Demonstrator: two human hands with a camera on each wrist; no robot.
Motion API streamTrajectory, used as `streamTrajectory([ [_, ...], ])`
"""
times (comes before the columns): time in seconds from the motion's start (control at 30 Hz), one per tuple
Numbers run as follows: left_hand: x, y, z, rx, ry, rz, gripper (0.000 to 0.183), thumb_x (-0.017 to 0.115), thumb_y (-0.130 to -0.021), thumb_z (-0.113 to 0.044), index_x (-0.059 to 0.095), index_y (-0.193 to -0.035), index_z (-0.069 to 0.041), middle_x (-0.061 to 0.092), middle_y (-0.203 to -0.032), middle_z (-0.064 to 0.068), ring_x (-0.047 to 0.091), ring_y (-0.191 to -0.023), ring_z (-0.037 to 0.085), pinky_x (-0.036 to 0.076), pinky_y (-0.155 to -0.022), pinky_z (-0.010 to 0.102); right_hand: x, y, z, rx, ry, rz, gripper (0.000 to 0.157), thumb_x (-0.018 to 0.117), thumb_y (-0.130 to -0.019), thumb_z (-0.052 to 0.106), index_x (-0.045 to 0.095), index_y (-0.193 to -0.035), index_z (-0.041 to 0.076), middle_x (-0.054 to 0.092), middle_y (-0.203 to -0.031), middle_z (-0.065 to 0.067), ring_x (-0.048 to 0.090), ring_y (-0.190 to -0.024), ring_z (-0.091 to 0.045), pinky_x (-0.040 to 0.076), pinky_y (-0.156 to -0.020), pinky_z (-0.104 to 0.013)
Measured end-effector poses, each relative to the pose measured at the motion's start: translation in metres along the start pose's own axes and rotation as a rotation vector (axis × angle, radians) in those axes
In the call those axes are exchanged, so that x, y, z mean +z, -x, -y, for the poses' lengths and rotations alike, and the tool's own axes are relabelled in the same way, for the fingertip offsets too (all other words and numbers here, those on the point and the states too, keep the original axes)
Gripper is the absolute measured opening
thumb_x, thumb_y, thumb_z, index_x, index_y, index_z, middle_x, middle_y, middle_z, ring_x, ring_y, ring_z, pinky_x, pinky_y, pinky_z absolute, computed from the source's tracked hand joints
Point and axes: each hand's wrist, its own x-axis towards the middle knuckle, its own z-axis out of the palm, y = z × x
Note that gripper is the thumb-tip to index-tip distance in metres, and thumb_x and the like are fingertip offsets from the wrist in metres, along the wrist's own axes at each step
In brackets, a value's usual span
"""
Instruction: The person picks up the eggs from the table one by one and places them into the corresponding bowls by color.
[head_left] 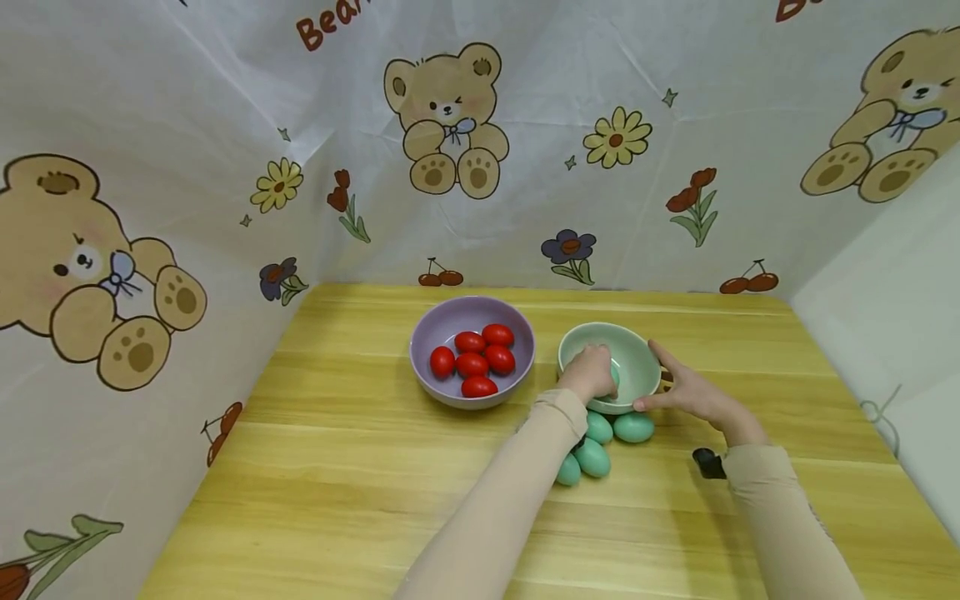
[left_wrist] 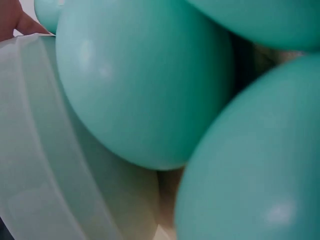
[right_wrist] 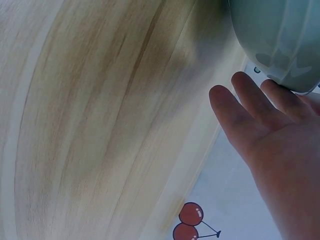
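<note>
My left hand (head_left: 590, 371) reaches down into the light green bowl (head_left: 639, 362), fingers curled round a green egg (head_left: 615, 377) that partly shows beside them. At the bowl's right side, my right hand (head_left: 696, 395) spreads its thumb and fingers against the outer wall near the rim. Its fingers look nearly straight in the right wrist view, right at the bowl's wall. Several more green eggs (head_left: 594, 458) lie on the table in front of the bowl, partly behind the left forearm. Close up in the left wrist view, large green eggs (left_wrist: 145, 85) fill most of the picture.
Left of the green bowl stands a purple bowl (head_left: 422, 372) with several red eggs (head_left: 472, 365) inside. Both bowls are on a wood-grain table (head_left: 337, 492). A white cloth (head_left: 540, 92) printed with bears and flowers rises behind the table and along its left side.
</note>
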Motion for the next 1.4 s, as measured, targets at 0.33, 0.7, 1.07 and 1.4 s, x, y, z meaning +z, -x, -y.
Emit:
streamTrajectory([
  [0.33, -0.011, 0.007, 0.007, 0.087, 0.019, -0.036, 0.053, 0.082, -0.071, -0.024, 0.057, -0.115, -0.008, 0.058, -0.101, -0.002, 0.053, -0.087, 0.007, 0.044, -0.071, 0.015, 0.004, -0.001, -0.002, -0.005, -0.018, 0.011, 0.107, 0.073, -0.081, 0.021, -0.010, -0.148, 0.009, -0.004, -0.150, -0.024, 0.012, -0.127, -0.056, 0.026, -0.094, -0.068],
  [0.7, -0.025, 0.025, 0.038, 0.212, 0.615, -0.075, 0.070, 0.077, -0.077, -0.023, 0.045, -0.136, -0.005, 0.049, -0.133, 0.008, 0.047, -0.119, 0.019, 0.038, -0.095, 0.020, 0.002, 0.001, -0.006, -0.009, -0.010, 0.003, 0.107, 0.073, -0.081, 0.020, -0.010, -0.148, 0.009, -0.003, -0.150, -0.025, 0.014, -0.127, -0.056, 0.027, -0.094, -0.067],
  [1.07, -0.022, 0.070, 0.074, 0.295, 0.788, -0.155, 0.060, 0.073, -0.082, -0.019, 0.046, -0.133, -0.001, 0.048, -0.132, 0.014, 0.046, -0.120, 0.012, 0.036, -0.098, 0.020, 0.000, -0.002, -0.002, -0.029, 0.020, 0.008, 0.107, 0.073, -0.080, 0.022, -0.009, -0.147, 0.008, -0.003, -0.150, -0.024, 0.016, -0.126, -0.056, 0.024, -0.095, -0.069],
  [1.4, -0.007, 0.112, 0.102, 0.344, 0.858, 0.019, 0.046, 0.076, -0.079, -0.012, 0.057, -0.119, 0.001, 0.061, -0.110, 0.015, 0.057, -0.101, 0.018, 0.046, -0.088, 0.023, -0.001, -0.003, -0.002, -0.024, 0.015, 0.021, 0.108, 0.073, -0.081, 0.021, -0.011, -0.147, 0.008, -0.001, -0.149, -0.028, 0.019, -0.126, -0.054, 0.023, -0.097, -0.067],
])
